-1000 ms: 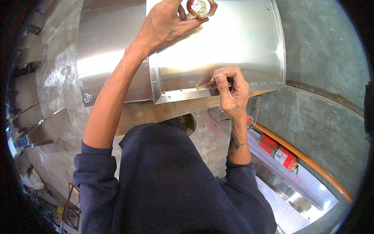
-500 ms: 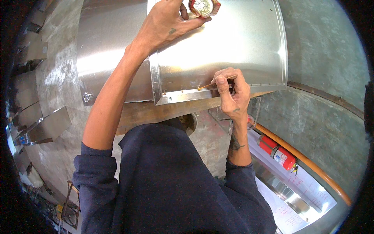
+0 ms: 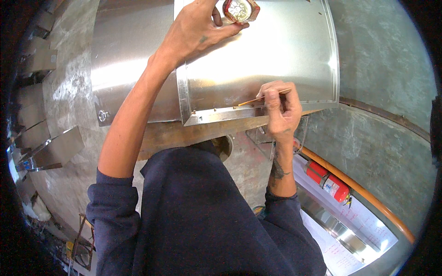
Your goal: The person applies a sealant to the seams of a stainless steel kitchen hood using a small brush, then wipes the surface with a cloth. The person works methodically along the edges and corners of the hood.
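Observation:
At the top edge of the view my left hand (image 3: 195,27) is closed around a small reddish, faceted jar (image 3: 238,10) with pale contents; some of its fingers are cut off by the picture edge. Lower right, my right hand (image 3: 282,108) pinches a thin wooden stick (image 3: 252,100). The stick's tip is at the near flange of a shiny sheet-metal panel (image 3: 258,55), close to a small brownish spot. More such spots dot that flange toward its left corner. Whether the tip touches the metal, I cannot tell.
Beside the panel on the left lies another metal sheet (image 3: 133,55). Both rest above a wooden beam (image 3: 170,138). A red fire extinguisher (image 3: 328,181) and white sheets with handwriting (image 3: 368,225) are at lower right, by an orange-brown rail (image 3: 373,198). Cardboard boxes (image 3: 34,99) line the far left.
My right hand has shifted slightly to the right, drawing the stick's tip back a little from the spot on the flange. My left hand and the jar have barely moved.

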### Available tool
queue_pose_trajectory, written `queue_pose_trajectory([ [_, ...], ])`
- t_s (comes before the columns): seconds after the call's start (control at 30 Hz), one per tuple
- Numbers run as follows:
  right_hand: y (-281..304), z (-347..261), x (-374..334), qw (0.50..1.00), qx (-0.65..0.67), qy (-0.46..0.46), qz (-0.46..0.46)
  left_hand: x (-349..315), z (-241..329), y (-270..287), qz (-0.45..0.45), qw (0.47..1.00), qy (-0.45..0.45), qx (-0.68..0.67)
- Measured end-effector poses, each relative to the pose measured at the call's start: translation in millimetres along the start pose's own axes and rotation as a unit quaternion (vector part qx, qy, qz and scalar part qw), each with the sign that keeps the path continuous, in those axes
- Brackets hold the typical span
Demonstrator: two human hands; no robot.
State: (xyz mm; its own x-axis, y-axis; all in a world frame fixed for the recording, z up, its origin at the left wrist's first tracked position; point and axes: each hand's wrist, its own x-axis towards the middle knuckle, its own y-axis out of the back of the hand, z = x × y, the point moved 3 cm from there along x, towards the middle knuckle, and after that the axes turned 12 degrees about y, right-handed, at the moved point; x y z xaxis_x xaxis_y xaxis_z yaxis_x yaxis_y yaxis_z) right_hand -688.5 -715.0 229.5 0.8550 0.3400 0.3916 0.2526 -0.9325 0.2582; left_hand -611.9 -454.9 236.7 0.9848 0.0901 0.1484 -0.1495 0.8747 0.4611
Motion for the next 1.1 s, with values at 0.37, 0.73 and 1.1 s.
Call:
queue_pose_trajectory([
  [0.37, -25, -21, 89, 0.972, -0.077, 0.113, 0.193, -6, -4, -8, 0.06, 0.996, -0.058, 0.016],
  [0.73, -45, -1, 119, 0.953, -0.223, 0.171, 0.114, -5, -4, -8, 0.03, 0.999, -0.04, -0.007],
  [1.1, 25, -23, 61, 0.992, -0.009, 0.034, 0.122, -3, -2, -7, 0.024, 0.999, -0.005, 0.023],
])
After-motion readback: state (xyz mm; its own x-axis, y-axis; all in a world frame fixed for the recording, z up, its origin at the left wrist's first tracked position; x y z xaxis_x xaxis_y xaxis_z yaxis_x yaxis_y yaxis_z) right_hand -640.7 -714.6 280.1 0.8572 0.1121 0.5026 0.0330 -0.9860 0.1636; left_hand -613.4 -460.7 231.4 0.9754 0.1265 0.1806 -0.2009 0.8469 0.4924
